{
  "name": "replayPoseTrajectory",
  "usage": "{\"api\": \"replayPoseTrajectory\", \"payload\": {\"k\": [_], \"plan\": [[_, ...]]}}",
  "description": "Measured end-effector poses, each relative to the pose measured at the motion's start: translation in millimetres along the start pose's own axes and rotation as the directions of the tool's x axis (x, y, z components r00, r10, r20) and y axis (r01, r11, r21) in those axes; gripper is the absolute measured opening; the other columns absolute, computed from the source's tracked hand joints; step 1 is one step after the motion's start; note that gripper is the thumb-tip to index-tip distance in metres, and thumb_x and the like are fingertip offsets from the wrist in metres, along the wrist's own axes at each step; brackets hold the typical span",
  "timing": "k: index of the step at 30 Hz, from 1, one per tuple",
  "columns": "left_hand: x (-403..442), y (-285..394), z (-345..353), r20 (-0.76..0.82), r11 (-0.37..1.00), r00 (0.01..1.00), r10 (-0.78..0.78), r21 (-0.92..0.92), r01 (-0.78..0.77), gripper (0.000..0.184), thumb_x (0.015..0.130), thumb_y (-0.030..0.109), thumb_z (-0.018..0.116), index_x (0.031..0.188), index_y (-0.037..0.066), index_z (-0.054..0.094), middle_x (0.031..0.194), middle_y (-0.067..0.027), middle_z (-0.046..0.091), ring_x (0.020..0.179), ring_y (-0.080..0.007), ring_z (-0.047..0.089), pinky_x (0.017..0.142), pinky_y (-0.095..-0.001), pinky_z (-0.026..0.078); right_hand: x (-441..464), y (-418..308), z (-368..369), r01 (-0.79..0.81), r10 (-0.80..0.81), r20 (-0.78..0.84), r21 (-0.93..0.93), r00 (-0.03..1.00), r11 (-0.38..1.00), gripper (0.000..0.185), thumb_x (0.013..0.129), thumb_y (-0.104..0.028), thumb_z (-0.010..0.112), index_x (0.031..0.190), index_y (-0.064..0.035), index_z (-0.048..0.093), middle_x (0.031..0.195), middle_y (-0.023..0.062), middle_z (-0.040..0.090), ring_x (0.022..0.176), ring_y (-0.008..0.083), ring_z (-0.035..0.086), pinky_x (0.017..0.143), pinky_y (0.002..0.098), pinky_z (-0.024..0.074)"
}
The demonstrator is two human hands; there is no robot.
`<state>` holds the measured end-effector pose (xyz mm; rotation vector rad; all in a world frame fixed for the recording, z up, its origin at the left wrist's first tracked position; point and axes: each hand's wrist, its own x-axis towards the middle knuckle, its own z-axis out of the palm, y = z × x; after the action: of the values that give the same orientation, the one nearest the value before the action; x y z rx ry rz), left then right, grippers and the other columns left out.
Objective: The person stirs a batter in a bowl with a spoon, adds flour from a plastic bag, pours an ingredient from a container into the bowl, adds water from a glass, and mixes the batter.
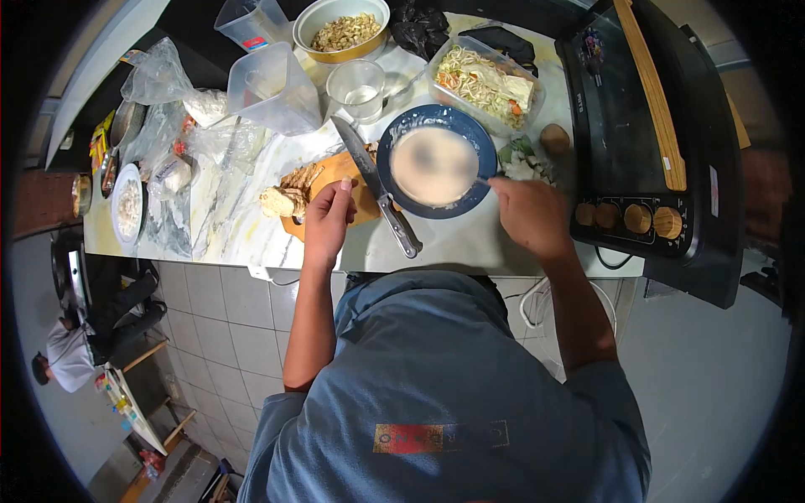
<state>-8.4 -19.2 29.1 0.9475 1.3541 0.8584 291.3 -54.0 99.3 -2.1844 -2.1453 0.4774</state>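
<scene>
A blue bowl (484,193) of pale, creamy liquid (423,180) stands near the counter's front edge. My right hand (534,216) is closed round the thin handle of a utensil (482,178) at the bowl's right rim; its far end is lost in the blurred liquid. My left hand (329,222) has curled fingers with the thumb against them, over an orange cutting board (362,199), and nothing shows in it. Sliced brown food (298,180) lies on the board beside that hand. Between board and bowl rests a large knife (366,163), its handle toward me.
Behind the bowl are a glass bowl (356,90), a tub of noodles and vegetables (478,80) and a pot of chopped food (340,29). A black toaster oven (637,126) stands right. Plastic bags (159,75) and a white plate (128,205) are left. A person (71,356) is far left.
</scene>
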Motion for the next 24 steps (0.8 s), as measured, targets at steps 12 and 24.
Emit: {"api": "replayPoseTrajectory", "payload": {"k": [12, 24], "plan": [[-12.3, 4.6, 1.8, -0.051, 0.999, 0.999, 0.000, -0.051, -0.003, 0.038, 0.101, 0.034, 0.056, 0.111, -0.002, 0.066, 0.069, 0.0046, 0.050, 0.061, -0.0047, 0.042, 0.055, -0.0213, 0.034, 8.8, -10.1, 26.2, 0.057, -0.056, -0.009, 0.073, 0.998, 0.996, 0.023, 0.089, -0.018, 0.055, 0.099, -0.0138, 0.075, 0.087, 0.0145, 0.071, 0.081, 0.0343, 0.068, 0.073, 0.0451, 0.0532], [-4.5, 5.2, 2.8, 0.022, 0.999, 1.000, -0.005, -0.049, 0.006, 0.037, 0.101, 0.035, 0.056, 0.106, 0.000, 0.067, 0.069, 0.0046, 0.050, 0.062, -0.0053, 0.043, 0.056, -0.0215, 0.034, 8.8, -8.5, 31.4, 0.058, -0.053, -0.059, 0.080, 0.997, 0.995, 0.022, 0.086, -0.019, 0.051, 0.086, -0.0119, 0.072, 0.081, 0.0169, 0.069, 0.080, 0.0373, 0.067, 0.069, 0.0494, 0.0518]]}}
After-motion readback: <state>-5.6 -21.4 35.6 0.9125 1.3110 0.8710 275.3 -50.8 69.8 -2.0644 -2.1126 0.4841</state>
